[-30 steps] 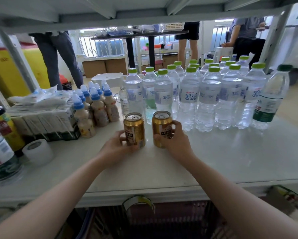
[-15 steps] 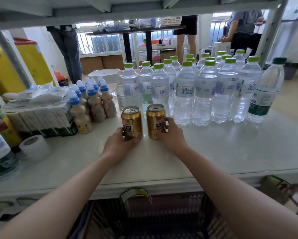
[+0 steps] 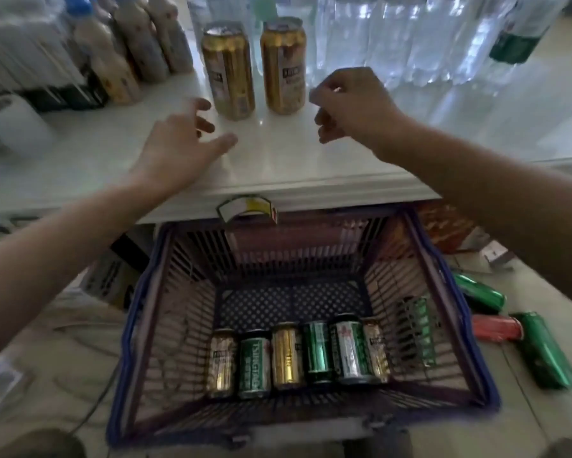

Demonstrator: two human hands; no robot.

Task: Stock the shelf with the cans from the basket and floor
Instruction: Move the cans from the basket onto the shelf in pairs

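Observation:
Two gold cans stand upright side by side on the white shelf [image 3: 278, 166]: the left gold can [image 3: 228, 71] and the right gold can [image 3: 284, 66]. My left hand [image 3: 182, 143] hovers open just below and left of them, touching neither. My right hand [image 3: 350, 104] sits to the right of the cans, fingers loosely curled, holding nothing. Below the shelf edge the blue basket [image 3: 136, 325] holds several gold and green cans [image 3: 288, 355] lying in a row. A red can [image 3: 496, 328] and two green cans [image 3: 545, 352] [image 3: 479, 292] lie on the floor right of the basket.
Clear water bottles [image 3: 393, 34] line the shelf behind and right of the gold cans. Small brown bottles with blue caps [image 3: 129, 51] stand at the left, beside a white tape roll [image 3: 10, 123]. A curled price label [image 3: 245, 208] hangs off the shelf edge.
Both hands have let go of the two gold cans and drawn back toward me. The view has tilted down, so the basket and floor cans now show.

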